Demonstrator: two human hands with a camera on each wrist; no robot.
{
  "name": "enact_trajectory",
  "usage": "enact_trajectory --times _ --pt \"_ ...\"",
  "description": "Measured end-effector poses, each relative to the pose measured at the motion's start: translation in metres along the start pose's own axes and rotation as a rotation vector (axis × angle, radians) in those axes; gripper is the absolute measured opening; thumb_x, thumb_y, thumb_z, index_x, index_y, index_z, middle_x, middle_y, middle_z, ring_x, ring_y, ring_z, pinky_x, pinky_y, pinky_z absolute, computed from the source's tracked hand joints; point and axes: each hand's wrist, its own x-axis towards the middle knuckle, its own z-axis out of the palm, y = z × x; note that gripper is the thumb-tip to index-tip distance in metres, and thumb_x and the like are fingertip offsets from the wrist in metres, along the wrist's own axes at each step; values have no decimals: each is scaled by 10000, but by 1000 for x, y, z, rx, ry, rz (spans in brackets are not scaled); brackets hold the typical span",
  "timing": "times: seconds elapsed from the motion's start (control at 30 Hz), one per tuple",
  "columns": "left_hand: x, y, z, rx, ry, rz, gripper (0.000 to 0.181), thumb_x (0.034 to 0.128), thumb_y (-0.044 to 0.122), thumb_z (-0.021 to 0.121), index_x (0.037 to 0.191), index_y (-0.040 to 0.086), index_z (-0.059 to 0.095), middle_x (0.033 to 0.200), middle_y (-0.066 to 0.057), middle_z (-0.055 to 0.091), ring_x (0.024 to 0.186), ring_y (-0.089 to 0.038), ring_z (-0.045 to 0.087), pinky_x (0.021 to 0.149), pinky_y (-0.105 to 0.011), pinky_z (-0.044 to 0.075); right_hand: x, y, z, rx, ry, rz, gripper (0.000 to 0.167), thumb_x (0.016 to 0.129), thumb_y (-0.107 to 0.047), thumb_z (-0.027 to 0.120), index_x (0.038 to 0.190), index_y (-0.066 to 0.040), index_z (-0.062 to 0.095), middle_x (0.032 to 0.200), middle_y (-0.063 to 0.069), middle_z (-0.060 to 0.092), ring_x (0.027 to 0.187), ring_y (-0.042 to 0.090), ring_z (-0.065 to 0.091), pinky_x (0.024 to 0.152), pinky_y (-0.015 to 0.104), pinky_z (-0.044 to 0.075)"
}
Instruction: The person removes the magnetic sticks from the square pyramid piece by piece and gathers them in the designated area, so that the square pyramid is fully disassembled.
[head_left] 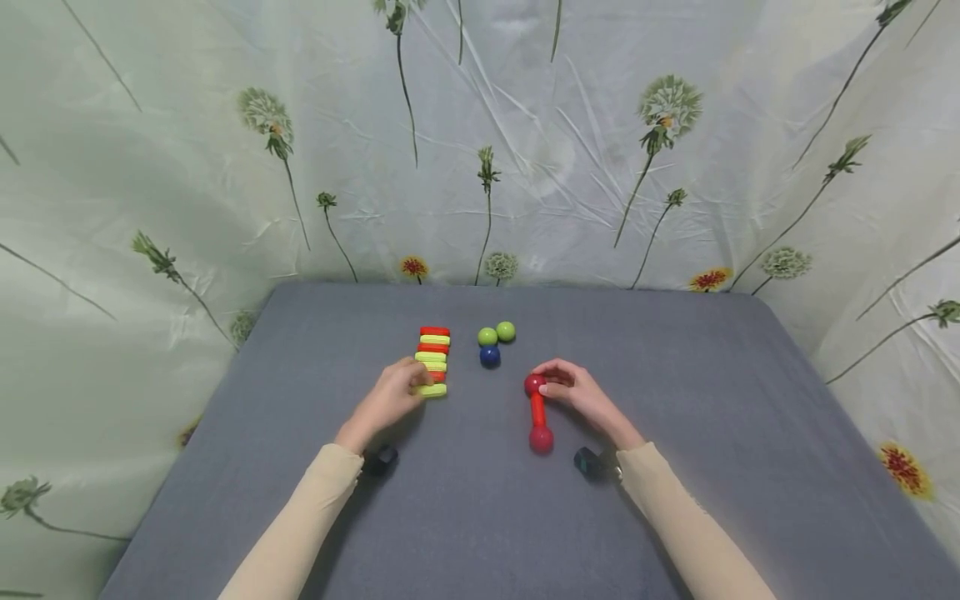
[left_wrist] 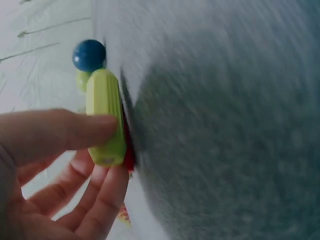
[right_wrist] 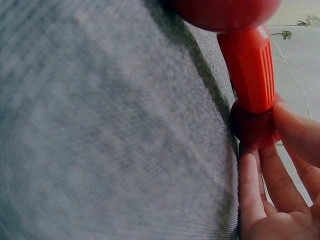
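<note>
In the head view, my left hand (head_left: 392,392) is at the near end of a column of red and yellow-green ridged rods. Its thumb and fingers pinch the nearest yellow-green rod (left_wrist: 104,100), as the left wrist view shows close up. A red rod (left_wrist: 128,145) shows partly behind it. Over on the right, my right hand (head_left: 581,396) grips the far dark-red ball (head_left: 533,384) of a dumbbell-shaped piece. That ball meets one end of a red ridged rod (right_wrist: 250,70), and a second dark-red ball (head_left: 541,439) sits at the rod's near end.
Between the hands and farther back are two green balls (head_left: 506,332) and a dark blue ball (head_left: 490,357), close together. The other rods (head_left: 433,348) lie side by side on the grey tabletop (head_left: 465,517). A floral curtain (head_left: 480,125) hangs behind the table and at its sides.
</note>
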Motion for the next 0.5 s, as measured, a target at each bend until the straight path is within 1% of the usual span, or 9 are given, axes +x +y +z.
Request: enact_trajectory --times 0.1,0.27,0.43,0.5 --pt "-1 -5 -1 14 35 -25 254 684 -192 614 828 11 665 841 -70 563 794 -253 569 693 -387 497 0 0 0 10 5 1 286 906 -92 642 1176 -11 594 1115 123 627 1004 233 574 860 306 469" --pt "0 -8 0 28 71 -28 232 684 -184 633 805 13 653 819 -70 542 784 -255 561 689 -388 497 -3 -1 1 1 9 -7 307 905 -82 640 1194 2 583 1140 145 611 1012 243 566 863 307 465" --pt "-1 -2 -1 33 67 -63 235 700 -167 657 834 26 649 848 -63 539 806 -249 554 711 -391 495 -9 -2 1 -59 27 -1 338 902 -97 651 1223 -3 598 1157 138 614 1008 231 565 862 295 464" --pt "-1 1 -1 35 56 -58 245 710 -148 668 872 35 652 871 -57 535 833 -250 541 732 -401 485 -13 -3 1 -94 36 10 330 902 -111 656 1212 -7 609 1130 127 623 983 223 567 840 288 471"
